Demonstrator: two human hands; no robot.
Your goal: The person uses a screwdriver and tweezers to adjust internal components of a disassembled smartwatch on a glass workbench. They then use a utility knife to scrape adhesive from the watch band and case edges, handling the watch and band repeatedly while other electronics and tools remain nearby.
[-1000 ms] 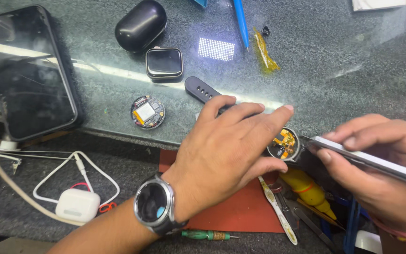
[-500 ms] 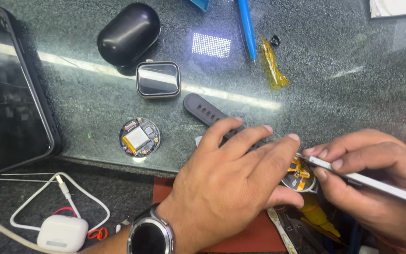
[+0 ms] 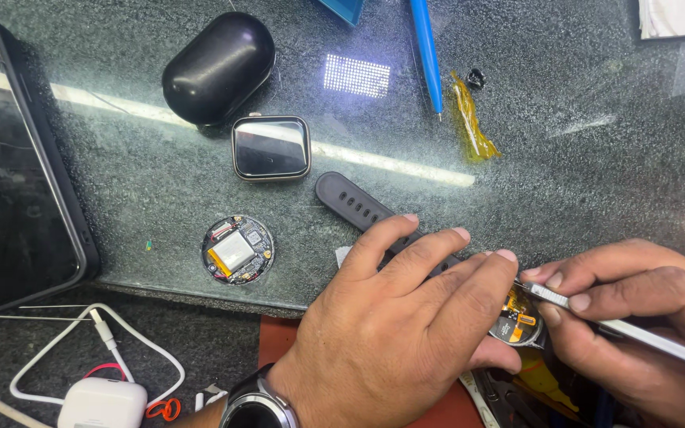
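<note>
Across the dark speckled bench [image 3: 596,158], glossy enough to mirror a strip light and a dotted lamp panel, small parts lie scattered. Near its front edge the left hand [image 3: 394,325] lies flat, fingers spread, pinning down an opened round watch body [image 3: 515,323] whose orange and gold innards show between the fingertips. The right hand [image 3: 636,317] pinches a thin metal tool [image 3: 612,325], fingers closed tight around it, its tip touching the watch body's upper edge. A black strap [image 3: 354,204] runs out from under the left fingers. Farther left sit a second opened round module [image 3: 237,250], a square watch face [image 3: 271,147], a black oval case [image 3: 217,67] and a dark tablet [image 3: 9,174], cut off by the frame. A blue pen [image 3: 426,51] and a crumpled yellow strip [image 3: 473,123] lie behind. Below the bench edge, a white charger with cable [image 3: 101,396] and a red mat [image 3: 279,341] are partly hidden; the tools under the right hand are too cluttered to make out.
</note>
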